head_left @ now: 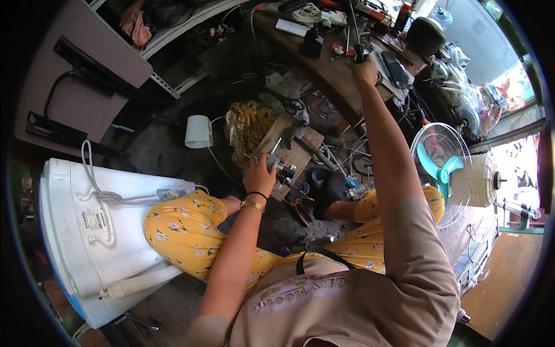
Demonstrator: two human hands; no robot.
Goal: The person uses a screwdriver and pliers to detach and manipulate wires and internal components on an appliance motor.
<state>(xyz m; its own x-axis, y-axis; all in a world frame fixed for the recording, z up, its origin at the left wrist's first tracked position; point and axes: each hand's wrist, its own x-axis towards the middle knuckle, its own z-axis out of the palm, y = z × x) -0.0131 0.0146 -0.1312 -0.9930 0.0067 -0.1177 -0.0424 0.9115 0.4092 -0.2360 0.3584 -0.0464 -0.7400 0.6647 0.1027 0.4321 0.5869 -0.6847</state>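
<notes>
My left hand (259,174) is closed around a metal motor-like part (285,171) with a thin silver shaft sticking up, held over a wooden board (312,137) on the floor. Most of the part is hidden by the fingers. At the workbench (338,95), my right arm is stretched out far ahead. My right hand (365,70) grips the black handle of a screwdriver (359,53), whose long shank points away from me. A hammer (310,149) lies across the board, and a yellow cloth (248,124) is bunched up beside it.
At the left lies a white appliance body (133,222) with a tied cord. A fan (442,168) with teal blades stands at the right. Tools, a phone (397,70) and papers crowd the bench. A white cup-shaped piece (199,132) and loose wires lie on the floor.
</notes>
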